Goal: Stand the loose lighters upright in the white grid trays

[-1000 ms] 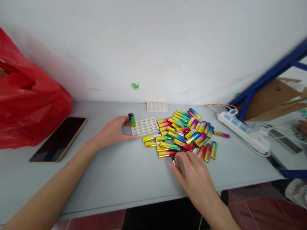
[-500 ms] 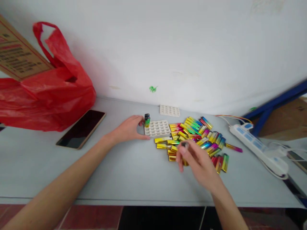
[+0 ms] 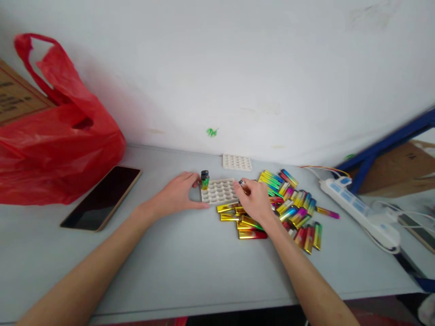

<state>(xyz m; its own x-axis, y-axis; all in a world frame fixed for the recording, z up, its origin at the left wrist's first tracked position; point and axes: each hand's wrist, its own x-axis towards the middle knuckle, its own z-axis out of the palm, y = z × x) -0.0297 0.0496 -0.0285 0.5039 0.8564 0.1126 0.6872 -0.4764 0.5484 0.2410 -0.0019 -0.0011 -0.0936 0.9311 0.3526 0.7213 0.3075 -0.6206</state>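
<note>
A white tray (image 3: 219, 191) with rows of round holes lies on the table, and a couple of lighters (image 3: 205, 180) with black tops stand in its back left corner. My left hand (image 3: 178, 192) grips the tray's left side, thumb at the front corner and fingers by the standing lighters. Over the tray's right edge, my right hand (image 3: 253, 197) is closed around a lighter (image 3: 243, 185); only its dark top end shows between the fingers. A pile of shiny multicoloured lighters (image 3: 299, 208) spreads beneath and right of this hand.
A second white holed tray (image 3: 237, 162) lies against the wall. To the left are a phone (image 3: 102, 198) and a red plastic bag (image 3: 68, 145) with a cardboard box (image 3: 20, 97). A power strip (image 3: 360, 215) with cables lies on the right, near a blue metal frame (image 3: 365, 174).
My right hand has moved left and away from me, from over the pile to the tray's right edge, with the lighter in it. My left hand stays at the tray. The view has shifted slightly.
</note>
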